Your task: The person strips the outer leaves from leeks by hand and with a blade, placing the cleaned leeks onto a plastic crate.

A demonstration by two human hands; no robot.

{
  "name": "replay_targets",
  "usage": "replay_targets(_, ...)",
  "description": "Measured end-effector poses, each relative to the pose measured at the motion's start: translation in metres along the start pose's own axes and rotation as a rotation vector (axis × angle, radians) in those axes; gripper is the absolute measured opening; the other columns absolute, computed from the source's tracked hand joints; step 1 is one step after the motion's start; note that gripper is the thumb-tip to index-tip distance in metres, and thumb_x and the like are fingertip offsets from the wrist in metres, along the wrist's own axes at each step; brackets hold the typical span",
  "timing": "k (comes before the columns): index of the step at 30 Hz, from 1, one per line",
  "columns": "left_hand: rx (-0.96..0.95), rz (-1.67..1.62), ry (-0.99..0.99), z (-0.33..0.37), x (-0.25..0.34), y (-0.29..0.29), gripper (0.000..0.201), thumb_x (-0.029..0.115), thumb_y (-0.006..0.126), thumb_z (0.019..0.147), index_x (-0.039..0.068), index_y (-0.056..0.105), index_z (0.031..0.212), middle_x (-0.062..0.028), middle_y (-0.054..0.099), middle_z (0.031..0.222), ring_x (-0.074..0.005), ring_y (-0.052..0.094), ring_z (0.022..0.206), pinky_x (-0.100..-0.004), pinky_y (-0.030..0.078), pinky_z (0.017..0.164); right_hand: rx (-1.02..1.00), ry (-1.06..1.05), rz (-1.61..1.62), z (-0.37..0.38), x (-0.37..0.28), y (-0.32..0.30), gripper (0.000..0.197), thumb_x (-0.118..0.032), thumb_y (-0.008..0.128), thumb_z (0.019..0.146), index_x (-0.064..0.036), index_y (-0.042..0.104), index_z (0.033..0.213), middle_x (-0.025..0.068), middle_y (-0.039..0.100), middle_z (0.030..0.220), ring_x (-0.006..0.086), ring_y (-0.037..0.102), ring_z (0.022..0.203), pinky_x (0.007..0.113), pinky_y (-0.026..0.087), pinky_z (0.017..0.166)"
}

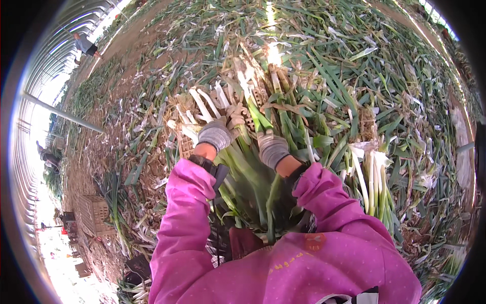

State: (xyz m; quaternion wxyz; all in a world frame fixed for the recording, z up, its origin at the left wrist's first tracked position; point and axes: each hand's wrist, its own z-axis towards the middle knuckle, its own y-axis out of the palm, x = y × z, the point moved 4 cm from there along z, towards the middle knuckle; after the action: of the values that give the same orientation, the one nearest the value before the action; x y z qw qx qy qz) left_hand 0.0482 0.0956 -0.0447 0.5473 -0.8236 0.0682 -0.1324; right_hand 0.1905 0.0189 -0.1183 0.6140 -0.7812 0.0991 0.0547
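My left hand [216,133], in a grey knit glove, is closed over a bunch of white-stemmed leeks [202,105] whose root ends point away from me. To its right, my right hand [272,147], gloved alike, grips a single leek [253,107] by its green part, with the pale stem pointing up and away. Beneath both hands, long green leaves [248,172] trail back toward my lap. A tan plastic crate [185,146] shows in part under the bunch, mostly hidden by it. Several soil-stained leeks [286,96] lie just beyond my right hand.
Trimmed leaves [349,66] cover the ground ahead and to the right. A tied-looking bundle of leeks [372,177] rests at my right. Another crate [95,215] stands at left, near loose leeks [119,218]. Far left, a person [86,45] stands by the arched greenhouse frame.
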Motion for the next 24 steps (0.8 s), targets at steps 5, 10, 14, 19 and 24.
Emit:
replay_targets(5, 0.039, 0.035, -0.004, 0.025, -0.002, -0.016, 0.069, 0.051, 0.058, 0.076, -0.001, 0.048, 0.121, -0.0227, 0.060, 0.106, -0.0366, 0.057, 0.101, -0.0412, 0.045, 0.086, -0.105, -0.108, 0.067, -0.026, 0.005, -0.017, 0.056, -0.022, 0.057, 0.076, -0.0008, 0.041, 0.124, 0.0204, 0.056, 0.112, 0.0320, 0.062, 0.096, 0.041, 0.051, 0.078)
replay_targets(10, 0.037, 0.059, 0.026, 0.042, 0.001, -0.019, 0.064, 0.052, 0.053, 0.077, -0.002, 0.053, 0.112, -0.0250, 0.061, 0.101, -0.0379, 0.058, 0.097, -0.0436, 0.046, 0.084, -0.182, -0.151, 0.060, -0.044, 0.015, -0.022, 0.060, -0.023, 0.060, 0.074, 0.0005, 0.040, 0.125, 0.0207, 0.057, 0.109, 0.0317, 0.062, 0.094, 0.041, 0.050, 0.077)
replay_targets(14, 0.035, 0.100, -0.067, 0.066, -0.006, -0.018, 0.069, 0.045, 0.057, 0.077, -0.004, 0.045, 0.125, -0.0245, 0.061, 0.103, -0.0374, 0.057, 0.100, -0.0391, 0.046, 0.083, -0.238, -0.234, 0.067, -0.064, 0.016, -0.025, 0.061, -0.023, 0.063, 0.071, 0.0040, 0.041, 0.121, 0.0200, 0.061, 0.102, 0.0317, 0.062, 0.092, 0.041, 0.051, 0.077)
replay_targets(19, 0.096, 0.115, -0.021, 0.075, -0.015, -0.026, 0.062, 0.049, 0.051, 0.078, -0.002, 0.055, 0.112, -0.0251, 0.061, 0.099, -0.0375, 0.059, 0.096, -0.0410, 0.047, 0.082, -0.244, -0.274, 0.087, -0.071, 0.019, -0.030, 0.057, -0.023, 0.064, 0.070, 0.0054, 0.044, 0.115, 0.0207, 0.063, 0.095, 0.0321, 0.063, 0.089, 0.041, 0.051, 0.076)
replay_targets(24, -0.041, -0.105, 0.106, 0.031, 0.027, -0.031, 0.065, 0.048, 0.052, 0.080, 0.003, 0.046, 0.126, -0.0208, 0.059, 0.113, -0.0311, 0.056, 0.107, -0.0400, 0.045, 0.085, -0.360, -0.236, 0.112, -0.077, 0.037, -0.034, 0.060, -0.023, 0.067, 0.067, 0.0064, 0.044, 0.114, 0.0213, 0.064, 0.096, 0.0334, 0.064, 0.087, 0.041, 0.051, 0.075)
